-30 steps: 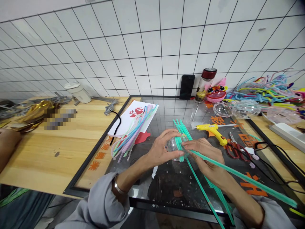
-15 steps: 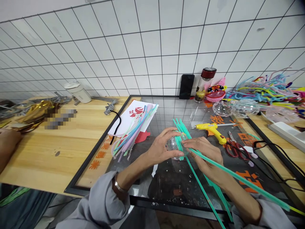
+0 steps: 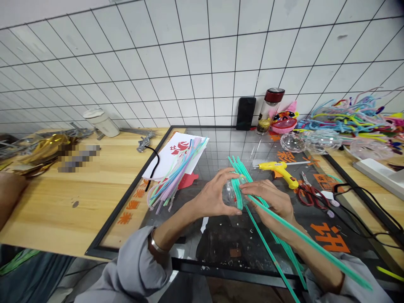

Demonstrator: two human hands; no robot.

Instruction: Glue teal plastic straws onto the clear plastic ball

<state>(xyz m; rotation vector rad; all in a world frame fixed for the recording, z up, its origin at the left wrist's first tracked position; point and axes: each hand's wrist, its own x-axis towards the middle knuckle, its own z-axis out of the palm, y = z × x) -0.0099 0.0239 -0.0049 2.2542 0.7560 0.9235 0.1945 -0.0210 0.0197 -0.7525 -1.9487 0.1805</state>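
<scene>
My left hand [image 3: 217, 193] is wrapped round a clear plastic ball [image 3: 227, 191], thumb below and fingers above. Short green strips [image 3: 237, 194] lie side by side across the ball's surface. Against the ball's right side, my right hand [image 3: 271, 200] pinches a long green pipe cleaner [image 3: 303, 232], whose far end sticks out to the lower right over the forearm. Beneath the hands, more green pipe cleaners [image 3: 264, 243] lie slantwise on the glass tabletop. The right fingertips partly cover where the held pipe cleaner meets the ball.
Right of my hands lie a yellow glue gun [image 3: 285, 173] and red-handled scissors [image 3: 311, 195]. Pastel pipe cleaners [image 3: 176, 174] rest on white paper [image 3: 158, 162] at left. Behind stand a phone [image 3: 245, 113] and a glass bottle [image 3: 268, 111]. Another person's arm [image 3: 11, 193] is at far left.
The ball has turned slightly in my left hand, showing the green strips more. The free end of the held pipe cleaner has swung down and left. My right hand stays at the ball.
</scene>
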